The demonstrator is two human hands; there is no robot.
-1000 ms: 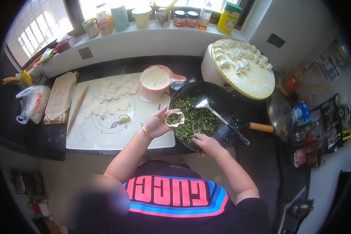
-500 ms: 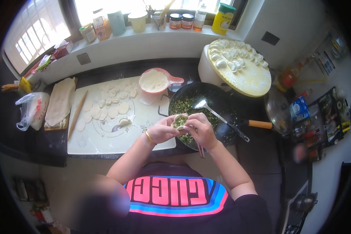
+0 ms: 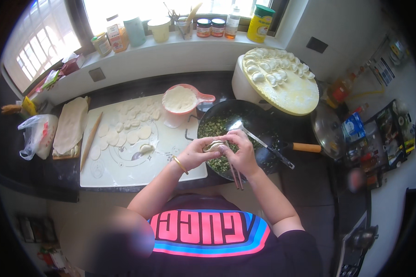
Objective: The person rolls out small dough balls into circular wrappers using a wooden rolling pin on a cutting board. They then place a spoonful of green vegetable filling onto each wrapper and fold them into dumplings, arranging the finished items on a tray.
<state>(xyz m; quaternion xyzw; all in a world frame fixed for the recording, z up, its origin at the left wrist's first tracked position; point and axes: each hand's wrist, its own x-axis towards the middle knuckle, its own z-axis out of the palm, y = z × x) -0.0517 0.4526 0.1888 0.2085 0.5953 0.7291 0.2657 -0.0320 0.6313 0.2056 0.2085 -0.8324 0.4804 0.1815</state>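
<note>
Over the near left side of a black wok, a folded dumpling is pinched between my two hands. My left hand grips it from the left, and my right hand presses its edge from the right. Chopped green filling lies in the wok. A metal ladle rests across it, handle pointing near right. Wooden chopsticks stick out below my right hand; whether that hand holds them, I cannot tell. Left of the wok, round dough wrappers and one dumpling lie on a white mat.
A pink bowl of flour stands behind my hands. Finished dumplings fill part of a round yellow tray at the back right. On the left are a rolling pin, a folded dough sheet and a plastic bag.
The wrapper, open with green filling showing half a second ago, is now folded over between my fingers. Both hands stay nearly in place, with the right fingers closer to the left.
</note>
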